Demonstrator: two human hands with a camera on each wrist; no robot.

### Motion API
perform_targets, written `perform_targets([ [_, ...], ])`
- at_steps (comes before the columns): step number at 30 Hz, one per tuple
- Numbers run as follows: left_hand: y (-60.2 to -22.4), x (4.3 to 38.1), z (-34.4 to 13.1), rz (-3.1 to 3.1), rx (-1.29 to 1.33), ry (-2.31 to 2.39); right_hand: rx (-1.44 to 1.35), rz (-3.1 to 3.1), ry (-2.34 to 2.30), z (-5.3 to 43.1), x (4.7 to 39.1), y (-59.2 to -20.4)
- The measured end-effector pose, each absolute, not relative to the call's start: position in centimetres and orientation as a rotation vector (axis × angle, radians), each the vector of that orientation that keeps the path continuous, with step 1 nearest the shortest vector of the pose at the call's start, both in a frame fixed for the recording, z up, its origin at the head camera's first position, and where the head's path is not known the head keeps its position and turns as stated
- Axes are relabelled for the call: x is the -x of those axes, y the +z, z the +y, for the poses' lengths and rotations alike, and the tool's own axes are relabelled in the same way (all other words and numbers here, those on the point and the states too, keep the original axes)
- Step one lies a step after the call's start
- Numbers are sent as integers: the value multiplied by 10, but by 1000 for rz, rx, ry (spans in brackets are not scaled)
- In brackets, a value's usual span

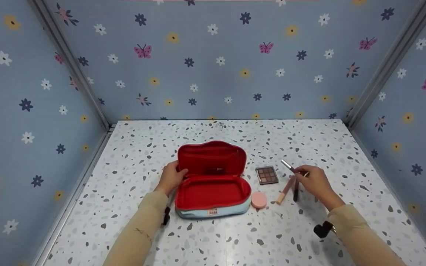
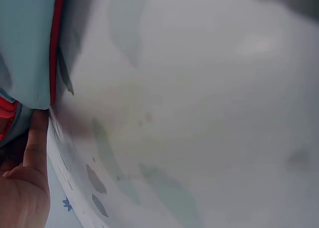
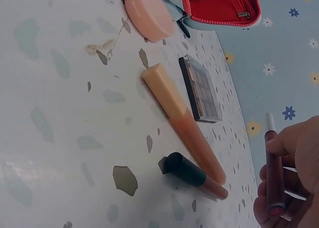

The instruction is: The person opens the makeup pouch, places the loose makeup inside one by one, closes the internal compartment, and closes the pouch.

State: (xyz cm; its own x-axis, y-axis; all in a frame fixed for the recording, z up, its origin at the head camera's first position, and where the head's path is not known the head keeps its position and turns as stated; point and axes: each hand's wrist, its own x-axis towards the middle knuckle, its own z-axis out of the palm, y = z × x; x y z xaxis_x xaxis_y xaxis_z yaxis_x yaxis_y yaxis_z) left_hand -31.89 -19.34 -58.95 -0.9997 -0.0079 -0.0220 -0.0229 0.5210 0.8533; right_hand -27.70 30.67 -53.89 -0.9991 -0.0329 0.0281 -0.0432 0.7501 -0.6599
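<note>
A light-blue zip cosmetic bag [image 1: 231, 211] with a red lining lies unzipped, its lid raised. My left hand [image 1: 170, 178] holds the lid's left edge, thumb on the red inside and fingers behind it. Off to the right, my right hand [image 1: 314, 183] pinches a lip gloss tube [image 3: 274, 175], dark red with a pale silvery cap, pointing up and left above the table. Below that hand lie a peach tube [image 3: 184, 123] with a beige cap and a slimmer tube [image 3: 187, 169] with a dark cap, crossing close together.
An eyeshadow palette [image 1: 267, 175] with a clear cover lies between the bag and the right hand. Nearer the bag's right front corner is a round pink compact [image 1: 259, 200]. Flower-patterned walls [image 1: 213, 59] enclose the speckled table [image 1: 131, 147] at the back and sides.
</note>
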Motion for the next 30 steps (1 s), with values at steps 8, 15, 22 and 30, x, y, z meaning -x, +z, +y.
perform_targets([
  [8, -587, 318, -192, 2737, 13, 1544, -99, -2926, 1178, 294, 279, -535],
  [15, -587, 318, -192, 2735, 34, 1533, -160, -2887, 1196, 282, 281, -534],
  [22, -588, 318, -192, 2743, 34, 1535, -226, -2854, 1180, 271, 284, -530],
  [30, -586, 316, -192, 2747, 22, 1518, -305, -2796, 1155, 252, 287, -522],
])
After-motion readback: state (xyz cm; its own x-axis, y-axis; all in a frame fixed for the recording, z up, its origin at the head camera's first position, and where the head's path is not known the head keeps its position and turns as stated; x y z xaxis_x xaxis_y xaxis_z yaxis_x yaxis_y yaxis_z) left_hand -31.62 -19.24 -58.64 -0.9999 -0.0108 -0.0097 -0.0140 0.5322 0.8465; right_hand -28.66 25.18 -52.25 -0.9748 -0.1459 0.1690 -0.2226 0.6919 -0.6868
